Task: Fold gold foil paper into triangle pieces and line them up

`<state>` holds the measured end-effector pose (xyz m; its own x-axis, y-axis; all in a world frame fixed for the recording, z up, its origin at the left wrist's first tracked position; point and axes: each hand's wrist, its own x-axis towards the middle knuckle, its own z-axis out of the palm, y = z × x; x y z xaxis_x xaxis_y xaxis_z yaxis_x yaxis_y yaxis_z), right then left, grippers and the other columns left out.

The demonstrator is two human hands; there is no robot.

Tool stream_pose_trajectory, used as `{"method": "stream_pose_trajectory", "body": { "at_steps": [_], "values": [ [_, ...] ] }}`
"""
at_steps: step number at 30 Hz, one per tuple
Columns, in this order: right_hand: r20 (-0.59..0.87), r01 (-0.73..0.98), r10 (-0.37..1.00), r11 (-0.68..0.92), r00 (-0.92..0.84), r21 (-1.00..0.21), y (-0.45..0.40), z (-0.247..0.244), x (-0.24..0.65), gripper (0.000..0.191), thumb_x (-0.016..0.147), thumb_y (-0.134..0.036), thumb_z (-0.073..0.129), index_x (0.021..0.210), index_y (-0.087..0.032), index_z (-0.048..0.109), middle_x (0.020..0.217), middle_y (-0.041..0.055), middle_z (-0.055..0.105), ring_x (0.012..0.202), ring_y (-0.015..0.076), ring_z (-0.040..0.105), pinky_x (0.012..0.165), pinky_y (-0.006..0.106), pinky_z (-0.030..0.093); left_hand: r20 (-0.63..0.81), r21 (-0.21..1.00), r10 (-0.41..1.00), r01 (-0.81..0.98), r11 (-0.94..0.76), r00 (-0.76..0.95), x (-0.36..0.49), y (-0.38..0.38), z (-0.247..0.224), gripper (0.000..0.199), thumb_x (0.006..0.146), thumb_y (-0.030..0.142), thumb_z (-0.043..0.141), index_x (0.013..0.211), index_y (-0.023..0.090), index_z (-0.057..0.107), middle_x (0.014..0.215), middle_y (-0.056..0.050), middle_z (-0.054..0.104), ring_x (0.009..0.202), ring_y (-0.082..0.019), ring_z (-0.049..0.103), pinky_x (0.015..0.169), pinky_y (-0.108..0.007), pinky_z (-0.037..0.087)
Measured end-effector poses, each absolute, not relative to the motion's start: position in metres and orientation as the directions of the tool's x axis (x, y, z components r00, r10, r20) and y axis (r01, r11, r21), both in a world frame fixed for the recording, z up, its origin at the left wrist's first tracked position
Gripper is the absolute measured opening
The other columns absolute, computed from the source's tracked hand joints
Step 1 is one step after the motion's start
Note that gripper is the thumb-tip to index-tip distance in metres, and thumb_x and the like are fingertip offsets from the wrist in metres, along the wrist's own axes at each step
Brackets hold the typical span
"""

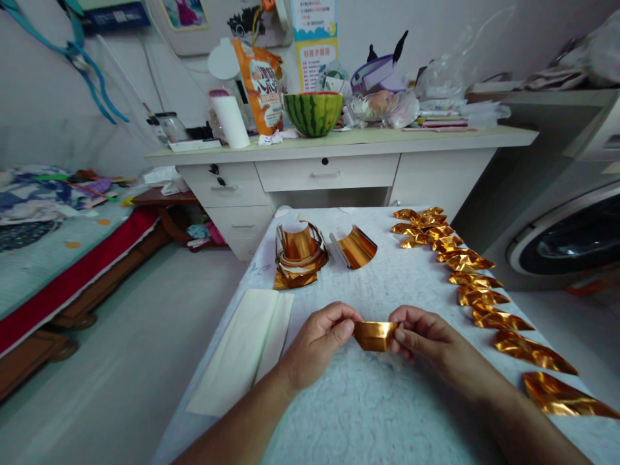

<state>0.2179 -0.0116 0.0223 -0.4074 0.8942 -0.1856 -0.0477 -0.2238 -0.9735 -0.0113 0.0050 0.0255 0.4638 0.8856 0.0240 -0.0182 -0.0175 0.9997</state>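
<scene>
Between my two hands is a small folded piece of gold foil paper (375,336), held level above the cloth-covered table. My left hand (324,332) pinches its left end between thumb and fingers. At its right end my right hand (423,332) grips it the same way. Beyond the hands lies a stack of curled gold foil sheets (298,255), with one loose curled foil sheet (357,247) to its right. Along the table's right edge runs a row of folded gold foil pieces (477,297), pointed at the ends. Left of my hands rests folded pale paper (237,352).
A white desk (327,173) stands behind the table, bearing a cut watermelon (313,115), an orange pouch (261,90), a white roll (231,121) and plastic bags. To the right is a washing machine (571,213); a bed (58,258) is at left.
</scene>
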Motion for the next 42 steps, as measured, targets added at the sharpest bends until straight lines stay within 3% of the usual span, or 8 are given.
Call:
{"method": "stream_pose_trajectory", "body": {
  "at_steps": [5,11,16,23,30,42],
  "values": [
    [-0.206,-0.126,0.881,-0.283,-0.426,-0.951,-0.011,0.02,0.224,0.024,0.084,-0.04,0.067,0.091,-0.018,0.062,0.073,-0.0005,0.059,0.06,0.0088,0.047,0.058,0.022,0.038,-0.051,0.987,0.879,-0.113,0.118,0.474,-0.01,0.007,0.024,0.031,0.077,0.042,0.07,0.089,0.014,0.065,0.075,-0.001,0.058,0.072,-0.013,0.05,0.069,-0.025,0.038],
    [-0.113,-0.117,0.913,-0.172,-0.392,-0.978,-0.009,0.025,0.227,0.022,0.077,-0.04,0.073,0.08,-0.019,0.068,0.09,0.0011,0.055,0.075,0.0127,0.049,0.066,0.025,0.041,-0.108,0.962,0.86,-0.167,0.217,0.499,-0.007,0.009,0.019,0.034,0.074,0.045,0.073,0.083,0.013,0.067,0.069,0.0,0.055,0.063,-0.011,0.047,0.063,-0.024,0.036],
    [-0.141,-0.181,0.903,-0.231,-0.407,-0.956,-0.01,0.019,0.228,0.021,0.077,-0.039,0.074,0.083,-0.019,0.069,0.078,-0.0006,0.056,0.069,0.0114,0.049,0.067,0.025,0.04,-0.025,0.96,0.864,-0.23,0.162,0.502,-0.009,0.011,0.016,0.03,0.073,0.042,0.076,0.081,0.014,0.07,0.085,-0.002,0.052,0.072,-0.011,0.047,0.065,-0.023,0.035],
    [-0.205,-0.223,0.876,-0.326,-0.436,-0.919,-0.009,0.011,0.227,0.026,0.07,-0.039,0.08,0.083,-0.019,0.071,0.074,-0.001,0.059,0.065,0.0102,0.049,0.063,0.023,0.039,-0.125,0.938,0.829,-0.207,0.277,0.545,-0.009,0.011,0.015,0.039,0.065,0.047,0.081,0.076,0.012,0.068,0.07,0.001,0.054,0.066,-0.01,0.045,0.063,-0.023,0.032],
    [-0.186,-0.234,0.862,-0.325,-0.471,-0.916,-0.01,0.007,0.228,0.024,0.072,-0.036,0.079,0.081,-0.017,0.068,0.069,-0.0017,0.059,0.064,0.0103,0.05,0.063,0.023,0.039,-0.167,0.942,0.824,-0.159,0.295,0.541,-0.007,0.01,0.017,0.038,0.062,0.045,0.082,0.073,0.013,0.065,0.069,0.001,0.057,0.068,-0.012,0.049,0.067,-0.024,0.033],
    [-0.213,-0.204,0.868,-0.332,-0.449,-0.921,-0.007,0.012,0.226,0.027,0.072,-0.036,0.079,0.081,-0.017,0.062,0.064,-0.0039,0.059,0.054,0.0064,0.048,0.053,0.02,0.036,-0.178,0.938,0.813,-0.155,0.311,0.555,-0.009,0.01,0.011,0.033,0.064,0.039,0.081,0.074,0.012,0.065,0.065,0.0,0.06,0.061,-0.01,0.052,0.061,-0.023,0.037]
  ]
}}
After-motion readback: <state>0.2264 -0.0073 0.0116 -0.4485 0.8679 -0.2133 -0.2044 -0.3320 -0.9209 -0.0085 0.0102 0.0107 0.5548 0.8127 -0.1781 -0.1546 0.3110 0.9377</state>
